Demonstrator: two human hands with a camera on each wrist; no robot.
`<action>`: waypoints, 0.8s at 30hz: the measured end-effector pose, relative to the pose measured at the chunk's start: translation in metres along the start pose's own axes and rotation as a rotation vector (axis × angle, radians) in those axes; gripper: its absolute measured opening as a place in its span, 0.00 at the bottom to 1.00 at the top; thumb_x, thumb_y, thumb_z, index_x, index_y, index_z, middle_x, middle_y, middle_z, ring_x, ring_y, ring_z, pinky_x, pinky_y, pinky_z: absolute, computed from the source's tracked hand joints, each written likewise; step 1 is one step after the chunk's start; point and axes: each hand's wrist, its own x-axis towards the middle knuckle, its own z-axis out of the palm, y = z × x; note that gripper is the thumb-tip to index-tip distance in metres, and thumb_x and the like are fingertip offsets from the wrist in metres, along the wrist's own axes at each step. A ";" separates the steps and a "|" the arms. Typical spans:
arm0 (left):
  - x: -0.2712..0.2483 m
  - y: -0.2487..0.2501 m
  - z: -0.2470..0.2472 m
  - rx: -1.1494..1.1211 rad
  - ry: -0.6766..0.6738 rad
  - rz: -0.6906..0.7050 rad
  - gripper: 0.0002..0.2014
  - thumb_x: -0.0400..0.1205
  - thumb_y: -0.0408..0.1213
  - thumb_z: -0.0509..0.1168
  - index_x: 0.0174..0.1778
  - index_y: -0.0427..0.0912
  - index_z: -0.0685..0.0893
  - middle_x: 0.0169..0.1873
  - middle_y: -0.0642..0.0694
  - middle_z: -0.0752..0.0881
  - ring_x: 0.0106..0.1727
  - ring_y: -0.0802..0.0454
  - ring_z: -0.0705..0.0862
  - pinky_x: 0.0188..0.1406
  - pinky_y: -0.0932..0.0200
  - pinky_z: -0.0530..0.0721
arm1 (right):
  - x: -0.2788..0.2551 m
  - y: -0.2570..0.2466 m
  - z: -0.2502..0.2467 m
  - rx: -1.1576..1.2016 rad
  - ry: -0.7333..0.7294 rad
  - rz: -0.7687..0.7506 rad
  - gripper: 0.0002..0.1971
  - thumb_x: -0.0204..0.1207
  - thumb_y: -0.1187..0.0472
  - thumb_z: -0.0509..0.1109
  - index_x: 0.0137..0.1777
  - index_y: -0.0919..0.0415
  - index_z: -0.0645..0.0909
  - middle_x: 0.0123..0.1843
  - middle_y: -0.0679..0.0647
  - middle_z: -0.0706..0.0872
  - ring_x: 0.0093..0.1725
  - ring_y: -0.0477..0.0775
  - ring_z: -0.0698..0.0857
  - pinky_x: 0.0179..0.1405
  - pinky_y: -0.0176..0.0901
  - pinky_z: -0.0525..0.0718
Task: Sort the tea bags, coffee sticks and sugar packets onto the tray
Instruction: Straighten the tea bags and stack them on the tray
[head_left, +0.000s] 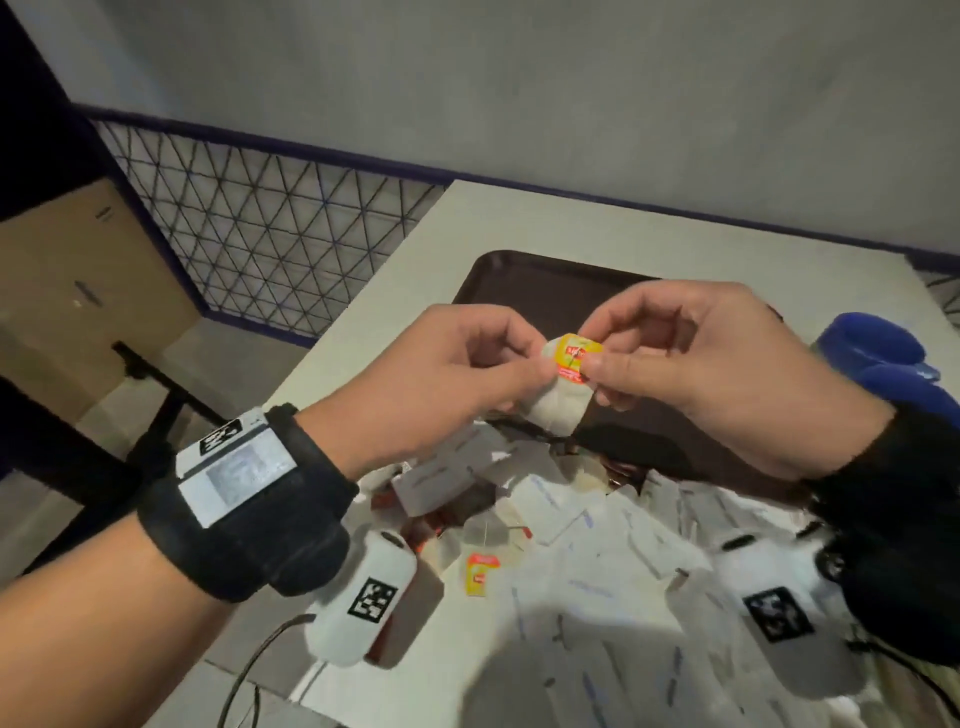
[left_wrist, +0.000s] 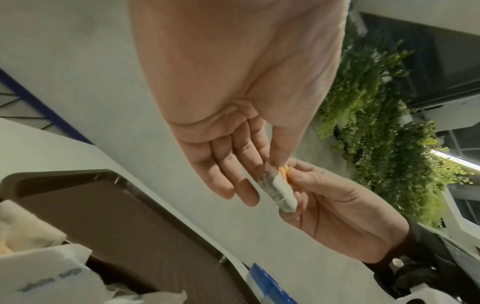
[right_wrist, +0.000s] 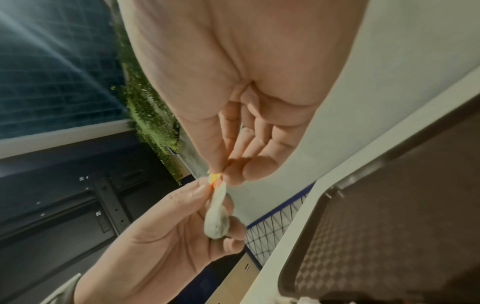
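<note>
A white tea bag (head_left: 558, 410) with a yellow-and-red tag (head_left: 571, 357) is held in the air above the near edge of the brown tray (head_left: 524, 280). The bag is pinched by the left hand (head_left: 447, 379), the tag by the thumb and forefinger of the right hand (head_left: 717, 364). Just nearer than the tray, a heap of white packets (head_left: 597, 545) and another tea bag (head_left: 480, 569) is spread. Right of the tray, a blue object (head_left: 878, 353) is seen.

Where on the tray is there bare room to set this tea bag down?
The dark brown plastic tray shows bare along its far-left part, behind both hands. Its near edge is crowded by the heap of white packets. The white tea bag with yellow tag hangs above that edge.
</note>
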 end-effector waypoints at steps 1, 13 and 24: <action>-0.001 -0.001 0.003 0.007 0.007 0.011 0.05 0.83 0.32 0.74 0.50 0.33 0.89 0.35 0.46 0.89 0.37 0.57 0.86 0.45 0.60 0.88 | -0.003 0.001 -0.002 -0.039 -0.006 -0.007 0.08 0.72 0.66 0.81 0.50 0.65 0.90 0.38 0.64 0.91 0.34 0.53 0.89 0.39 0.41 0.90; -0.062 0.029 0.062 -0.044 0.024 0.145 0.03 0.82 0.30 0.74 0.50 0.35 0.90 0.38 0.43 0.92 0.38 0.53 0.89 0.45 0.55 0.90 | -0.089 -0.035 -0.005 -0.234 0.031 -0.015 0.06 0.74 0.63 0.81 0.45 0.67 0.90 0.36 0.62 0.88 0.33 0.50 0.81 0.38 0.49 0.82; -0.055 0.021 0.023 -0.094 0.019 0.277 0.02 0.82 0.25 0.74 0.48 0.34 0.90 0.34 0.47 0.89 0.35 0.57 0.87 0.41 0.60 0.90 | -0.062 -0.072 0.028 -0.433 0.020 0.007 0.09 0.76 0.65 0.79 0.47 0.73 0.86 0.34 0.65 0.86 0.31 0.52 0.81 0.34 0.44 0.81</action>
